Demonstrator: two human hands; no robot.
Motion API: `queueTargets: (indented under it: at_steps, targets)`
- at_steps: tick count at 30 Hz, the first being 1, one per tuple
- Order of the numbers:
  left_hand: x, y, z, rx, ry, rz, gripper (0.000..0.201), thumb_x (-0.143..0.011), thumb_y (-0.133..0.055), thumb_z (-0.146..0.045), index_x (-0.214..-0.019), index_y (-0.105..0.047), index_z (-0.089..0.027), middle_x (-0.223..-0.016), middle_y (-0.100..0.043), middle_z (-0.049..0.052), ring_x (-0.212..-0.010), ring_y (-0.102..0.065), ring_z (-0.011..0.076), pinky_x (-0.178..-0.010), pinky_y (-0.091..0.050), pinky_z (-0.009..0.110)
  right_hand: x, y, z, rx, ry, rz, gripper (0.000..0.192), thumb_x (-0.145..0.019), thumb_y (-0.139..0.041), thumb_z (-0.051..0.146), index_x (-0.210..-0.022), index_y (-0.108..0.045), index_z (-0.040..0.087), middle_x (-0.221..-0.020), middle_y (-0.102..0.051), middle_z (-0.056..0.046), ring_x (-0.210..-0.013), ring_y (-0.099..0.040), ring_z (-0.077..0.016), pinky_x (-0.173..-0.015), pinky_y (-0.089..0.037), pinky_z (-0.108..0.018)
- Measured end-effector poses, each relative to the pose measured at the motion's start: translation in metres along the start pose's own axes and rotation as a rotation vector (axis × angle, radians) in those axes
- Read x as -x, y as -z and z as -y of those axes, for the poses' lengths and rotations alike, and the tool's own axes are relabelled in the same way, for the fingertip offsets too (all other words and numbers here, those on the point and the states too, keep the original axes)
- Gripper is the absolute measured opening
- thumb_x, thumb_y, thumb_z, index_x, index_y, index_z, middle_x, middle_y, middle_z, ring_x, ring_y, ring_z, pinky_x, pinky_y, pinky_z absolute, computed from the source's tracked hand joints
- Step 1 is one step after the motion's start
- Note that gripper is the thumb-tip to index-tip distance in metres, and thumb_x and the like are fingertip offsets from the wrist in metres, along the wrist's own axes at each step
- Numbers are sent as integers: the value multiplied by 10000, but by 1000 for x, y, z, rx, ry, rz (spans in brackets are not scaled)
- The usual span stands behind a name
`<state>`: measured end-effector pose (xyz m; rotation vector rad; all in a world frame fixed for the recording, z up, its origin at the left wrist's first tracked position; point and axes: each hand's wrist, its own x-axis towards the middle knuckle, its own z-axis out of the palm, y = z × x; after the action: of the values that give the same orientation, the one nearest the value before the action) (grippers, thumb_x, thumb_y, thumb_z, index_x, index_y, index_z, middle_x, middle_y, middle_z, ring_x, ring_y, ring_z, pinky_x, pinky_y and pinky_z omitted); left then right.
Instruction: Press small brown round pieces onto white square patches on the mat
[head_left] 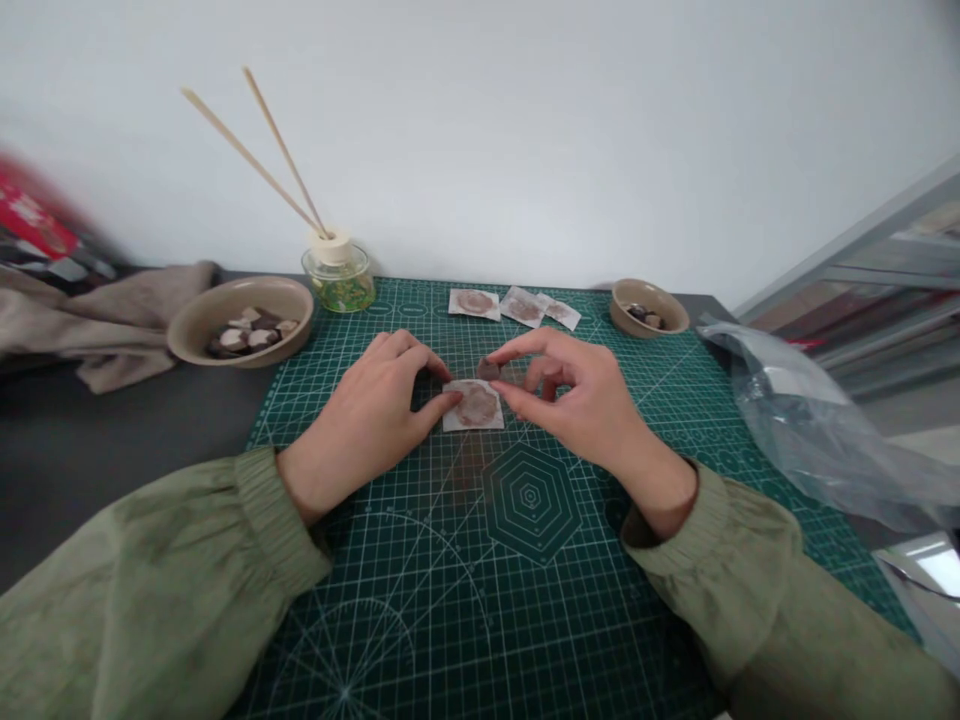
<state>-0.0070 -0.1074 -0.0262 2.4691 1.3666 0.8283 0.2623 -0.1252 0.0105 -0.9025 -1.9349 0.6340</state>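
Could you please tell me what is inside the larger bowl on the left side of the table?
The larger bowl holds a small heap of flat pieces, some dark brown, some pale. Its near wall hides the lowest ones, so a count is not possible.

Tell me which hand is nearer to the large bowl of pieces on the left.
Left. The left hand lies on the mat just right of the large bowl; the right hand sits farther right, beyond the small square packet.
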Motion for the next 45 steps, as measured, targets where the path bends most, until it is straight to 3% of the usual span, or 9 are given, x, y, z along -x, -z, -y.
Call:
queueTargets:
  at_steps: [5,8,12,18,21,24,29,36,45]
  targets:
    - [-2,11,-7,57,0,-75,167,-1082,-814,-386,-992,-766,-254,-936,-775,21,-873,-720,244,-807,-607,392,2,-1,-1,-22,-32,-78,149,-1021,-912,251,-1160,-860,263,-1161,-944,-5,-557,-698,-105,-513,-510,-305]
    - [-1,25,-20,75,-28,-214,159,-1177,-636,-319,-1092,-748,-243,-1083,-802,66,-1027,-728,258,-954,-608,421,2,0,-3,0,-37,-256,175,-1048,-915,326,-1196,-837,275,-1171,-935,-23,-566,-728,-128,-476,-518,-303]
    - [-2,33,-28,179,-212,-44,229,-1159,-641,-346,-1027,-815,-277,-986,-844,12,-957,-772,220,-895,-626,361,1,1,-4,-18,-68,-364,238,-1042,-954,390,-1191,-817,263,-1195,-914,-48,-602,-750,-132,-454,-522,-277]
    - [-5,28,-6,371,-12,83,331,-1154,-754,-585,-1201,-813,-263,-887,-850,19,-689,-748,187,-629,-613,300,-2,2,-3,-175,-186,-291,415,-940,-1047,514,-1093,-764,252,-1174,-906,-84,-748,-795,-178,-556,-575,-296]
    - [-2,28,-3,273,-12,13,407,-1114,-795,-575,-1369,-807,-258,-1127,-880,89,-926,-810,257,-817,-701,395,-1,4,-4,-150,-183,-180,359,-955,-1018,463,-1122,-797,235,-1098,-900,-59,-670,-725,-148,-567,-535,-301]
    - [4,29,-8,183,-124,42,321,-1117,-781,-548,-1277,-874,-286,-1335,-852,109,-1269,-789,328,-1143,-673,512,0,5,-7,1,-100,24,203,-1009,-917,341,-1163,-866,219,-1048,-897,-37,-618,-636,-124,-598,-503,-315]
    - [13,24,-12,50,-284,140,386,-1207,-639,-504,-1342,-850,-211,-1315,-850,131,-1268,-792,328,-1096,-680,498,3,0,-13,246,33,240,226,-1034,-921,324,-1211,-888,188,-1138,-881,-58,-735,-644,-154,-759,-523,-344]
    - [17,22,-13,1,-248,125,402,-1218,-588,-489,-1384,-829,-213,-1378,-835,139,-1311,-790,345,-1141,-686,531,2,-6,-17,249,44,258,174,-1054,-925,330,-1189,-884,228,-1208,-835,-77,-1005,-767,-246,-868,-569,-372]
    - [18,21,-16,-31,-230,129,430,-1207,-561,-504,-1379,-845,-230,-1376,-839,139,-1317,-785,366,-1159,-686,559,2,-8,-13,252,41,284,171,-1066,-848,331,-1187,-863,210,-1196,-832,-69,-831,-662,-190,-777,-507,-363]
